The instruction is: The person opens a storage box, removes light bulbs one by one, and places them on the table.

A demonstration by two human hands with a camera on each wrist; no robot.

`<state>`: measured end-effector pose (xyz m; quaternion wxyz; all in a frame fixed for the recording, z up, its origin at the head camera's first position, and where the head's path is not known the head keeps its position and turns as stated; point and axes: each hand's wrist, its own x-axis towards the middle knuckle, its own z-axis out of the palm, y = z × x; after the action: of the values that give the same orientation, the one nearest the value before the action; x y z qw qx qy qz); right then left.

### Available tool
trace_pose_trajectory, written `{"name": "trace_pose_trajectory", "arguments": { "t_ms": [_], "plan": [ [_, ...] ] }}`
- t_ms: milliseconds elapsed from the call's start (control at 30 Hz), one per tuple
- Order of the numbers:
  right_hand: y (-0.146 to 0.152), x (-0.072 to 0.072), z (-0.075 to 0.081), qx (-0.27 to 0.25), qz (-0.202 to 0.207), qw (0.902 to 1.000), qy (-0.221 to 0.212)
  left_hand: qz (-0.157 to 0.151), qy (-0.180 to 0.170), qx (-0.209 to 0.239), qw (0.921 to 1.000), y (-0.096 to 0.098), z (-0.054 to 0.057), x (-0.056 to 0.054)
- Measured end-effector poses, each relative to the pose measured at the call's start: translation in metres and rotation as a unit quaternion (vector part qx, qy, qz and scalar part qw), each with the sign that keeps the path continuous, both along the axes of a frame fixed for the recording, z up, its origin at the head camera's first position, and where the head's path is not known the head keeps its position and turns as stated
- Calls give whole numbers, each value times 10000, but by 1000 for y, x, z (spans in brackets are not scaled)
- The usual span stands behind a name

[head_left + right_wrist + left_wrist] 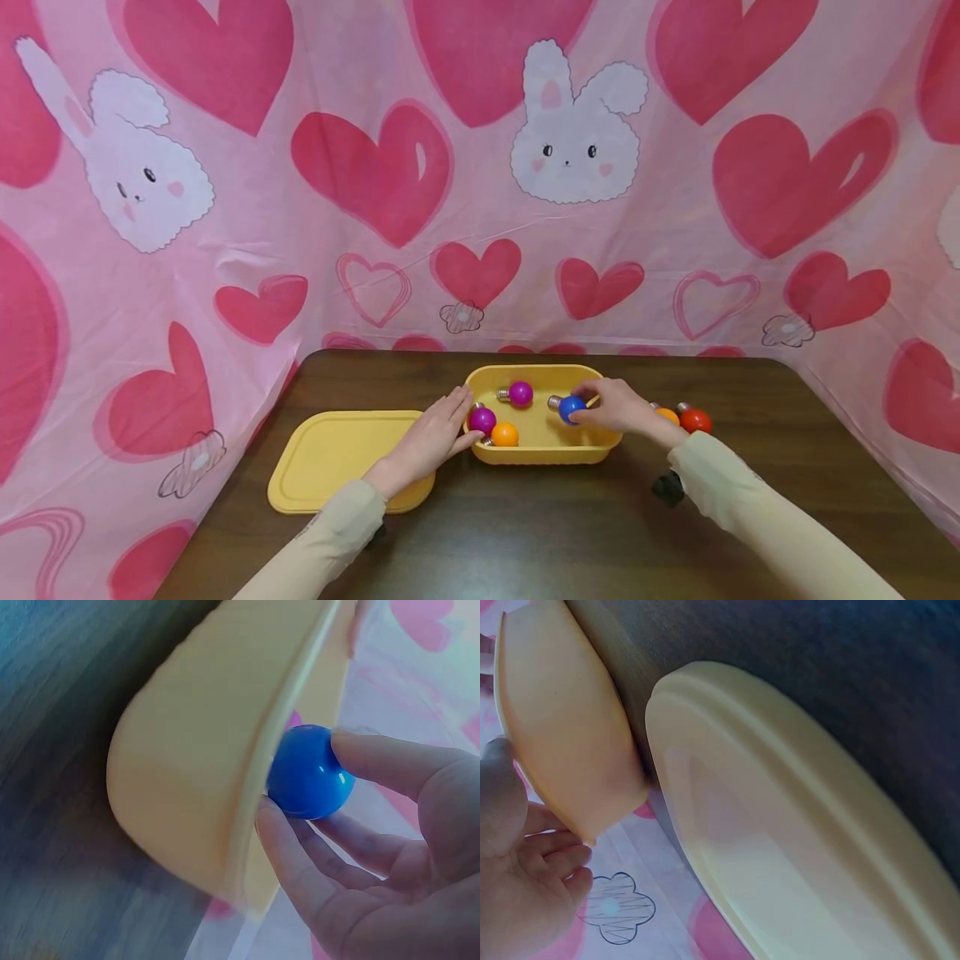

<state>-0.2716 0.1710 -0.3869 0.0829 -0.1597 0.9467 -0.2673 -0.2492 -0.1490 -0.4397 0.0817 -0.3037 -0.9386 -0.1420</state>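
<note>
My right hand (621,407) pinches a blue light bulb (573,409) between thumb and fingers, over the right part of a yellow plastic box (543,457). In the right wrist view the blue bulb (309,772) shows beside the box rim, its metal base hidden. The fingers of my left hand (431,433) rest along the box's left end, the thumb at the near corner. Inside the box lie a magenta bulb (521,394) towards the back, a purple bulb (482,420) at the left, and an orange bulb (505,434) at the near left.
A flat yellow lid (337,458) lies on the dark wooden table (540,533), left of the box and partly under my left forearm. Right of the box, beyond my right wrist, sit an orange bulb (667,414) and a red bulb (697,421). Heart-patterned pink cloth hangs behind.
</note>
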Motion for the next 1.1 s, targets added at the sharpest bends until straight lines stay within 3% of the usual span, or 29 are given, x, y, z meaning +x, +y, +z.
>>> {"name": "trace_pose_trajectory", "arguments": {
  "t_ms": [333, 633, 1100],
  "plan": [
    [37, 1, 16, -181, -170, 9993, 297, 8, -20, -21, 10000, 1, 0, 0],
    [71, 8, 33, -137, -707, 9971, 248, -33, 183, -57, 9998, 1, -1, -1],
    [128, 9, 27, 67, -1179, 9928, 204, 19, 36, -26, 10000, 1, -1, -1]
  ]
}}
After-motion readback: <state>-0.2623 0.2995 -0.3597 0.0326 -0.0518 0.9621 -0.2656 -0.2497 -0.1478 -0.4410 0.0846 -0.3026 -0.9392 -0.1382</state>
